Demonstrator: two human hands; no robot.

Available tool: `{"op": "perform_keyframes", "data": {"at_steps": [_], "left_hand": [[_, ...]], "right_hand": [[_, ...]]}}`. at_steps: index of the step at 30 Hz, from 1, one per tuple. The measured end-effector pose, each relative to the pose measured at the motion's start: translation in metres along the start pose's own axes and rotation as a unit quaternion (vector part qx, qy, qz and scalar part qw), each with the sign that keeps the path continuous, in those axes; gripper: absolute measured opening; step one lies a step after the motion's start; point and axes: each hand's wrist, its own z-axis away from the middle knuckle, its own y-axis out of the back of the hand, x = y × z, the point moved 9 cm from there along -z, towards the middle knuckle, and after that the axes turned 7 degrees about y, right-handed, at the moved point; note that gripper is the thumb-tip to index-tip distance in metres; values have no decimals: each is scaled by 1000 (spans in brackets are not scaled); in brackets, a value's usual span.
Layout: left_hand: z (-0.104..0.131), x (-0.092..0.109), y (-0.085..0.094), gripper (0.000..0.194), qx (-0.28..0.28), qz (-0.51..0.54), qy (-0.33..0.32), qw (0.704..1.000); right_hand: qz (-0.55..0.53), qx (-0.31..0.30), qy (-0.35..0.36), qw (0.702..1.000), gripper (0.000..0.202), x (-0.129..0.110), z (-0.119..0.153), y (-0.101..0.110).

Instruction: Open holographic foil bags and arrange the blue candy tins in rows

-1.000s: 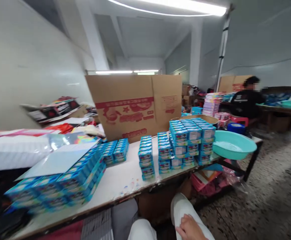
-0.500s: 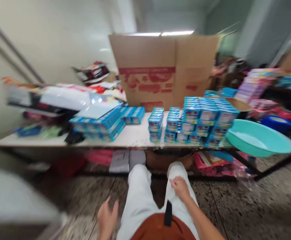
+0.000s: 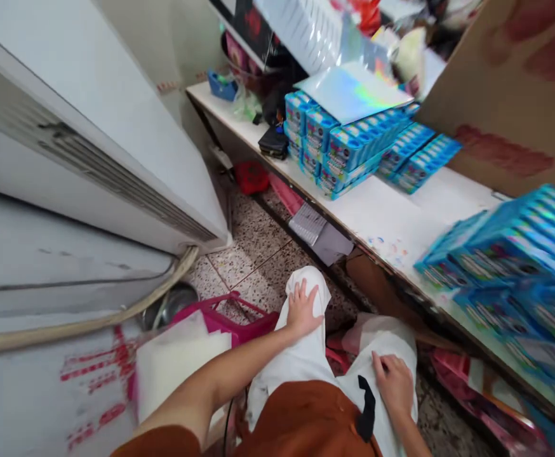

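My left hand (image 3: 303, 311) lies on the left knee of my white trousers (image 3: 308, 279), its fingers spread and nothing in it. On the other thigh rests my right hand (image 3: 394, 381); its fingers are loosely bent, with the thumb apart from them and no object visible there. A black strap (image 3: 366, 406) hangs on my brown top (image 3: 306, 419) near that hand. Beyond my knees, stacked blue boxes (image 3: 339, 149) stand on the white table (image 3: 377, 209), with a shiny silver sheet (image 3: 354, 92) on top. More blue boxes (image 3: 520, 235), blurred, are stacked nearer at right.
A large cardboard box (image 3: 506, 108) stands at the table's back. A white cabinet-like unit (image 3: 163, 158) rises at left. Beside my left leg is a magenta plastic frame (image 3: 244, 327) with pale sheets (image 3: 177, 362). Pink packages (image 3: 487, 406) lie beneath the table.
The view has swung left and down. My left hand has come from beside my leg onto my knee. My right hand still rests on my thigh.
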Motion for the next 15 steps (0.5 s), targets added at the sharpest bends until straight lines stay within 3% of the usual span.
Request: {"op": "perform_keyframes", "data": {"at_steps": [5, 10, 15], "left_hand": [[-26, -6, 6, 94, -48, 11, 30, 998], [-40, 1, 21, 88, -104, 11, 52, 993], [-41, 8, 36, 85, -160, 4, 73, 984]], "right_hand": [[42, -98, 29, 994, 46, -4, -31, -11], [11, -147, 53, 988, 45, -11, -53, 2], [-47, -186, 27, 981, 46, -10, -58, 11]]}}
